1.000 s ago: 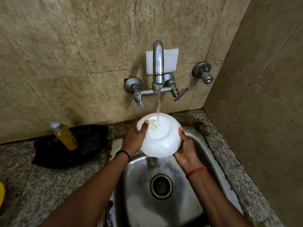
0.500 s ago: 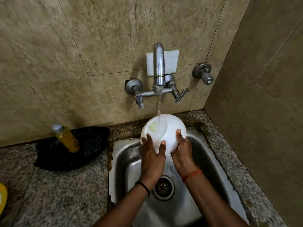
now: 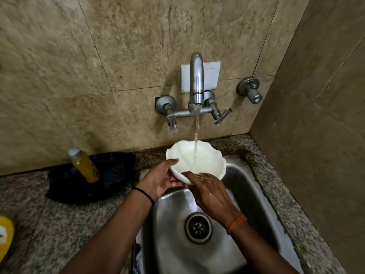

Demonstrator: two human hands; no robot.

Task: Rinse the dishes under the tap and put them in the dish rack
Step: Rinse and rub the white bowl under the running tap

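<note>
White scalloped plastic bowl [image 3: 197, 162]: turned mouth-up since earlier, catching the stream below the steel tap [image 3: 196, 84].
Left hand [image 3: 158, 180] grips its rim; right hand [image 3: 209, 191] lies flat, fingers rubbing inside.

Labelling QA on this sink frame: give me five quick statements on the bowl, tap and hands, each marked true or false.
1. Water from the tap runs into the open side of the white bowl. True.
2. The bowl rests on the floor of the sink. False: both hands hold it above the basin.
3. The left hand grips the bowl's left rim. True.
4. The right hand is turning a tap lever. False: it is on the bowl's near edge.
5. The yellow bottle stands in the sink. False: it leans on a dark pan on the counter, left of the sink.
</note>
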